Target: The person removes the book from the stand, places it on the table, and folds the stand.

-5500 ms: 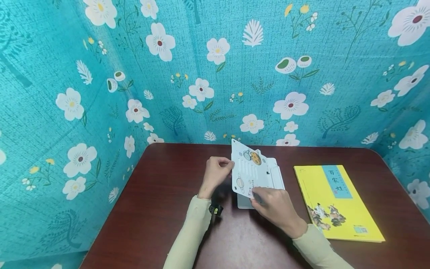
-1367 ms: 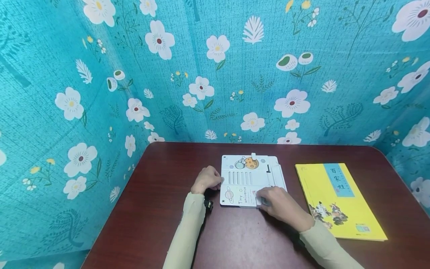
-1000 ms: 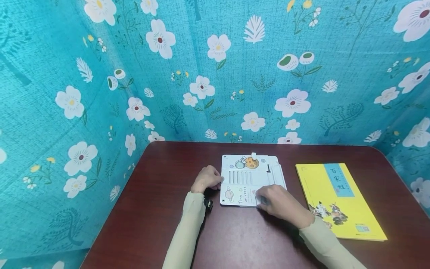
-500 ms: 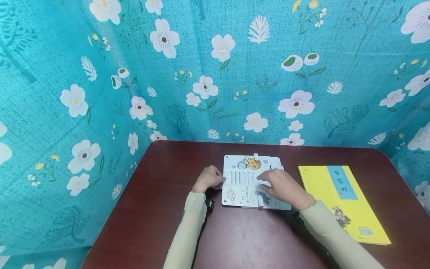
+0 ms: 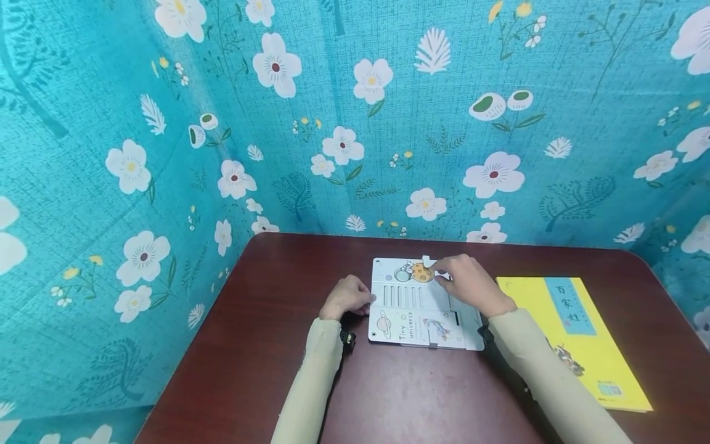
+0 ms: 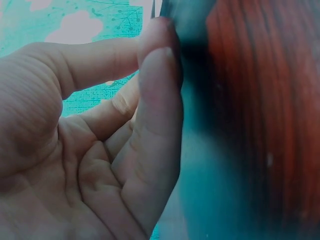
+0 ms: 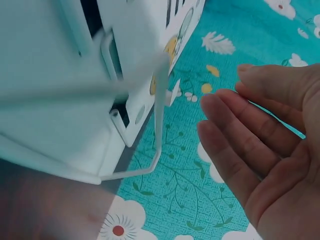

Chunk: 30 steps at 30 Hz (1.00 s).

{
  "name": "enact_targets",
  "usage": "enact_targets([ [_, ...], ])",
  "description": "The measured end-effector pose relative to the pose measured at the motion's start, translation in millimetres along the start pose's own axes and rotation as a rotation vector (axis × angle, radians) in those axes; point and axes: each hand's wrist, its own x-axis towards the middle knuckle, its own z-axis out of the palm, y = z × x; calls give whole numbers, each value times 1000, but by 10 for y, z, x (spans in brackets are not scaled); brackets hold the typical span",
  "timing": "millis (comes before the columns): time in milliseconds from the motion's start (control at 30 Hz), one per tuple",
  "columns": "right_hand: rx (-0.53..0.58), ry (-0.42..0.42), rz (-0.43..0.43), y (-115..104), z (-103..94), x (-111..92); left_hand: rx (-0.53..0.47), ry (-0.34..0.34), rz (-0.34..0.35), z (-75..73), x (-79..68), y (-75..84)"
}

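A white folding book stand (image 5: 394,314), printed with a planet, an astronaut and the words "Tiny universe", lies folded on the table. At its left edge, my left hand (image 5: 348,296) pinches the rim between thumb and fingers; the left wrist view shows these fingertips together at a thin edge. Over the stand's far right part, my right hand (image 5: 468,283) has its fingertips close to a small white page clip (image 5: 426,260). In the right wrist view its fingers are loosely bent and hold nothing, beside the stand's bent white rod (image 7: 159,115).
A yellow book (image 5: 588,364) with a blue title panel lies right of the stand, partly behind the right forearm. The dark red-brown table (image 5: 272,290) meets a teal floral cloth (image 5: 310,203) at its far edge.
The stand's printed panel, tilted up at first, now lies flat. My right hand has left its near right corner and moved to the far clip. The left hand still pinches the left edge.
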Motion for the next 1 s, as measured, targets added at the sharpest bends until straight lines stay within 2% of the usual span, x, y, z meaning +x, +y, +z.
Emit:
enact_targets([
  [167,3,1,4,71,-49,136,-11,-4,-9,12,3,-13],
  [400,-11,-42,28,158,-128,345,-24,0,-1,-11,19,-13],
  [700,-9,-82,34,197,-114,557,-33,-5,-3,-20,31,-19],
  [833,-18,-136,50,233,-92,641,-33,-13,-7,-8,29,-27],
  [1000,-38,-248,73,284,-59,740,-26,-13,-7,13,39,-36],
])
